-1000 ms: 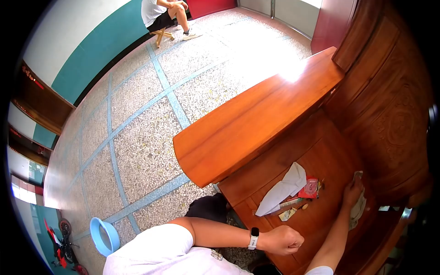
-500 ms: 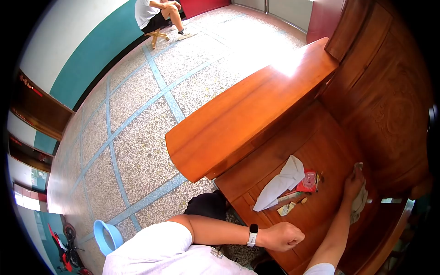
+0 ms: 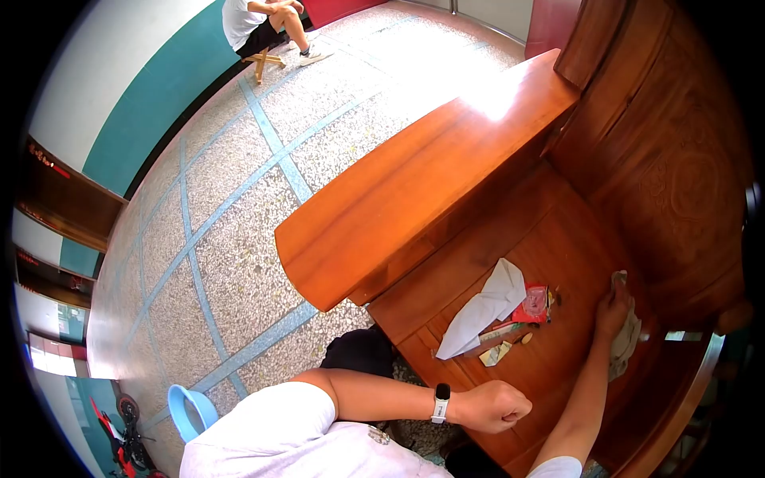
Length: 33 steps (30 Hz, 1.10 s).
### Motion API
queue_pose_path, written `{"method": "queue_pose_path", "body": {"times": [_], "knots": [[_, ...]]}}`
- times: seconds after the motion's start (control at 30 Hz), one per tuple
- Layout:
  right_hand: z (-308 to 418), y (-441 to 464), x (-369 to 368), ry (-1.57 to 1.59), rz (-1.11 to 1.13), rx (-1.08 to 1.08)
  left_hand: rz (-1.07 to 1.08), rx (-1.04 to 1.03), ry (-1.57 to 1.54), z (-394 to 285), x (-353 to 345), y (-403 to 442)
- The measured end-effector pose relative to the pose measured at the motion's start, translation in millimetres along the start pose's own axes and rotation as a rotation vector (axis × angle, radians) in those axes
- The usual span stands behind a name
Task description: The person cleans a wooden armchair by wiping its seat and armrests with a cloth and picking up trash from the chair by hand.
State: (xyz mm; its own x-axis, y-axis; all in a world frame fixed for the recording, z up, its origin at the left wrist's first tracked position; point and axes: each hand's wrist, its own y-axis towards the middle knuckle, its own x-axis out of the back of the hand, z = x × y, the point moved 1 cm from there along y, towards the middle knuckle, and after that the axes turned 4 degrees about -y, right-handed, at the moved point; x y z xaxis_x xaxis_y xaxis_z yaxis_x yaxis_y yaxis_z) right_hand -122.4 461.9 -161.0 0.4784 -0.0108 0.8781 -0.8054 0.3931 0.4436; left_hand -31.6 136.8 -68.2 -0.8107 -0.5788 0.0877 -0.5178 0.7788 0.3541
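Note:
My right hand [image 3: 613, 312] grips a greyish, crumpled cloth [image 3: 628, 342] and presses it against the wooden seat [image 3: 558, 398], close to the carved backrest. The cloth hangs out on the right side of the hand and wrist. My left hand [image 3: 494, 406] is a closed fist above the near part of the seat, and nothing shows in it. A watch with a white band [image 3: 440, 405] is on that wrist. Between the hands and the armrest lie a folded white paper [image 3: 486, 307], a red packet [image 3: 532, 304], a small yellowish wrapper [image 3: 496, 354] and several small bits.
A broad wooden armrest [image 3: 430, 179] borders the seat, and the carved backrest [image 3: 669, 167] rises at right. On the speckled floor stands a blue basin [image 3: 191, 410], with a red and black toy motorbike [image 3: 123, 434] beyond. Another person [image 3: 263, 24] sits on a wooden stool [image 3: 263, 62].
The view has shifted slightly, so the furniture appears a little higher and further left. My right hand with the cloth has barely moved on the seat. The left fist stays in place.

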Motion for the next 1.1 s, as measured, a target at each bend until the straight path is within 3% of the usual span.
{"method": "queue_pose_path", "body": {"times": [0.17, 0.27, 0.43, 0.53, 0.6, 0.63, 0.7, 0.83, 0.9, 1.1], "knots": [[13, -5, 6, -0.031, 0.035, -0.010, 0.010, 0.004, 0.013, -4, 5, 4], [21, -3, 12, 0.144, -0.106, 0.194, -0.031, -0.080, 0.049, -8, 9, 9], [30, -31, -4, 0.135, -0.187, -0.082, 0.021, -0.006, 0.080, -11, 13, 15], [59, -46, 24, 0.328, -0.101, -0.302, 0.049, 0.008, 0.092, -10, 9, 12], [77, -49, 50, 0.543, 0.148, -0.518, 0.054, 0.022, 0.076, -10, 7, 12], [78, -50, 56, 0.535, 0.147, -0.523, 0.029, 0.010, 0.073, -10, 6, 12], [75, -52, 65, 0.827, 0.172, -0.598, 0.009, -0.001, 0.061, -9, 4, 12], [63, -39, 96, 0.901, 0.145, -0.606, 0.030, 0.032, 0.060, -7, 4, 11], [63, -27, 118, 1.152, 0.048, -0.620, 0.051, 0.040, 0.066, -7, 3, 12], [31, -17, 149, 1.220, 0.010, -0.675, 0.029, 0.044, 0.062, -6, 2, 14]]}}
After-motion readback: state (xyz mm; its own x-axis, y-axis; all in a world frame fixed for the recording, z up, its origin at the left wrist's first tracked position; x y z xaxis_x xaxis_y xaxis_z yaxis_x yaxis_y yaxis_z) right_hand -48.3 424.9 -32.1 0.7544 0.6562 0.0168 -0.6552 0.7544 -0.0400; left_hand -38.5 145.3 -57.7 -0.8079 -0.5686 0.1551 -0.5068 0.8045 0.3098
